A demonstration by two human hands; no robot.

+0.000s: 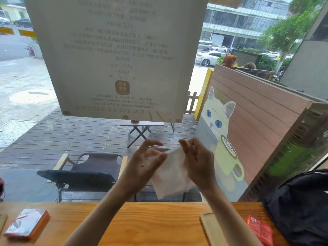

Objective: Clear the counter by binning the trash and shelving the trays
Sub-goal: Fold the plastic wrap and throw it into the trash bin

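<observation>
Two hands are up in front of you in the head view, raised well above the wooden surface [159,221] against the window, and both are on one white paper napkin [173,176]. The main risk is that the napkin slips free: your left hand [145,166] has only thumb and fingertips near its upper edge, the fingers curved and partly spread, so I cannot tell for sure whether that grip is closed on the paper or just brushing it. Your right hand [197,160] looks the firmer of the two, its fingers folded over the napkin's top right corner in a pinch, palm turned inward, wrist bent up from a forearm that rises from the lower right. If the right pinch loosens while the left is still loose, the sheet, which hangs limp below both hands, probably flutters down onto the surface or off its near edge, and you would have to chase it. Thin paper may also tear if the hands pull apart rather than crumple inward. The rest of the job sits low in view: a wooden tray [211,226] lies on the surface at the right with a red packet [260,229] on it, just beside a black bag [301,206], and a wrapped orange box [27,223] lies at the left. A careless sweep of your right elbow could knock the packet off the tray. No bin or shelf is visible here.
</observation>
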